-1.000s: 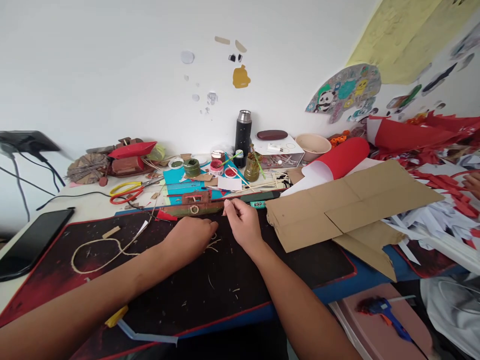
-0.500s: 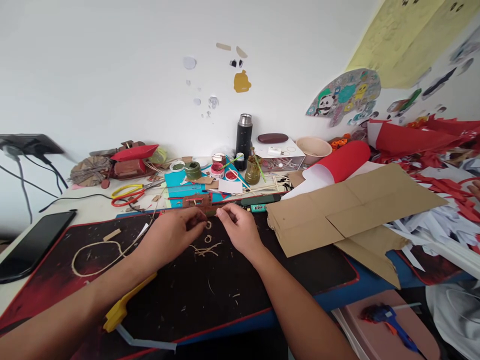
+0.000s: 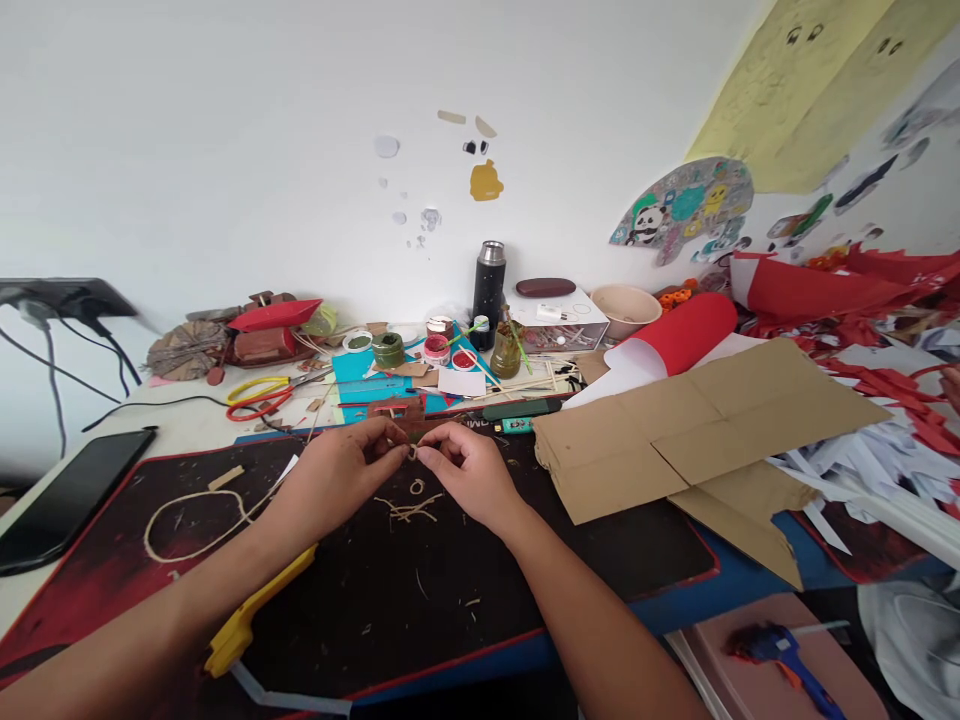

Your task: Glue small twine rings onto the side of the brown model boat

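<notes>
My left hand (image 3: 356, 460) is closed in a pinch on a small twine ring (image 3: 412, 453) above the dark mat. From the other side, the fingertips of my right hand (image 3: 471, 468) are pressed together on the same ring, which they partly hide. A second little twine ring (image 3: 417, 487) lies on the mat just below the fingers. Nearer to me is a loose heap of short twine pieces (image 3: 407, 510). A longer cord (image 3: 150, 530) curls in a loop left of my left wrist.
A yellow glue gun (image 3: 236, 625) lies under my left forearm. Cardboard sheets (image 3: 705, 420) cover the right side. Scissors (image 3: 259, 395), a green paint jar (image 3: 388, 350) and a black flask (image 3: 490, 280) stand or lie behind. A phone (image 3: 67, 495) is at far left.
My right hand has moved left, and its fingertips now meet those of my left hand at the twine ring. The camera view has tilted up slightly.
</notes>
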Motion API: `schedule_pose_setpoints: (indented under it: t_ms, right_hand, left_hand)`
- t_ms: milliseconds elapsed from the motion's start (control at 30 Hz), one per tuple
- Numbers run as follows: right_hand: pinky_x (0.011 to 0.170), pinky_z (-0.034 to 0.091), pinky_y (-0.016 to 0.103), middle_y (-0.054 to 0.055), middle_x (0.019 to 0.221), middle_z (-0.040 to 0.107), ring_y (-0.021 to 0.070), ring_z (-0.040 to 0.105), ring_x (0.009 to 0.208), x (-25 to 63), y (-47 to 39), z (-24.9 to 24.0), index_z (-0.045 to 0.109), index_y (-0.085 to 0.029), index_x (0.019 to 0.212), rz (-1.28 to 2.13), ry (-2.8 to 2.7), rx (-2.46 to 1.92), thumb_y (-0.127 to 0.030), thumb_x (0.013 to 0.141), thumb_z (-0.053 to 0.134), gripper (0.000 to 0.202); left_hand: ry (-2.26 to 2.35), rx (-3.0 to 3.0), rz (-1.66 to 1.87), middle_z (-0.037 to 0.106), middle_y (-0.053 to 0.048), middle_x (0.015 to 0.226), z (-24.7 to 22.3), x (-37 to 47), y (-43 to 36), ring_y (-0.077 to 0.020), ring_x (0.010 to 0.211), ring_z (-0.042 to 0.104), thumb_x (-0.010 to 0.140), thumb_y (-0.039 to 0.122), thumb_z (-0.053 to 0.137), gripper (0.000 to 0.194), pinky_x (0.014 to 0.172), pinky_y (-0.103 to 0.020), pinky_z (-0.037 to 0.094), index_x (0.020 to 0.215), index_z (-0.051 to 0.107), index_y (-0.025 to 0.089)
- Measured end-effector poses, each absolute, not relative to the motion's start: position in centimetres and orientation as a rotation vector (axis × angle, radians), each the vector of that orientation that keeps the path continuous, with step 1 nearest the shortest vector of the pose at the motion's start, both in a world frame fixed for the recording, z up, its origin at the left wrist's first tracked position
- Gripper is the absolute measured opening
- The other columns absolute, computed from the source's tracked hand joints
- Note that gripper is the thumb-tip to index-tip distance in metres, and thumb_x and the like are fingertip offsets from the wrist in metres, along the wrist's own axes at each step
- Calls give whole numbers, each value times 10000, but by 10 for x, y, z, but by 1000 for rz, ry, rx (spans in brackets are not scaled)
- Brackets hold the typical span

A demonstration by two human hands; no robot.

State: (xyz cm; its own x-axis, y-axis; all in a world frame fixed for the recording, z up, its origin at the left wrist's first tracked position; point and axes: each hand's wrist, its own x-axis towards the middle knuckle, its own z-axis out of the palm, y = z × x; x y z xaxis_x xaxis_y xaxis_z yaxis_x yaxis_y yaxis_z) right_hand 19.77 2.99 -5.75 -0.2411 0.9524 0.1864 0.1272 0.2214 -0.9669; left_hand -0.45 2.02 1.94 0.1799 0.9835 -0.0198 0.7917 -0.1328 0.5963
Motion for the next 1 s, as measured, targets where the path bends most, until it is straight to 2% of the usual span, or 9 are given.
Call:
schedule_pose_setpoints:
  t_ms: [133,333,467,533,633,1000]
  right_hand:
    - [613,368,298,-51,662,583,159,524,618,197,29,-56,763,-225,994,1139,-1581,-1025,-433,972,738,210]
    - [608,391,285,-38,703,656,156,551,632,197,29,-58,774,-229,970,1173,-1589,-1048,-399,970,749,172]
    - [625,423,286,-12,753,708,165,578,660,197,30,-58,771,-228,952,1183,-1561,-1038,-408,977,731,186]
    - [638,441,291,-3,765,720,171,590,672,198,30,-57,768,-230,948,1191,-1552,-1032,-424,974,731,200]
    - [639,446,293,1,772,727,173,597,673,197,29,-55,764,-232,950,1211,-1557,-1028,-442,970,729,215]
    - [599,389,278,-27,721,656,153,541,631,197,28,-54,772,-227,946,1219,-1575,-1019,-418,959,723,198]
  left_hand:
    - [1674,2017,530,712,14,712,17,-5,21,-211,647,614,895,566,531,377,642,-316,416,940,738,255]
    - [1631,1985,518,722,15,707,18,-5,21,-219,659,642,895,607,553,402,641,-315,437,922,748,257]
    - [1585,1940,543,842,-12,916,19,-13,22,-260,843,746,919,648,564,463,781,-339,525,1018,803,264]
    - [1594,1907,568,868,-22,998,19,-16,22,-284,919,772,905,660,584,487,819,-352,550,1076,814,266]
    - [1544,1895,555,877,-26,1038,19,-17,23,-291,956,785,888,648,606,471,858,-361,577,1062,827,270]
    - [1454,1841,526,829,-17,897,22,-12,28,-259,841,729,872,658,638,446,808,-342,564,933,820,255]
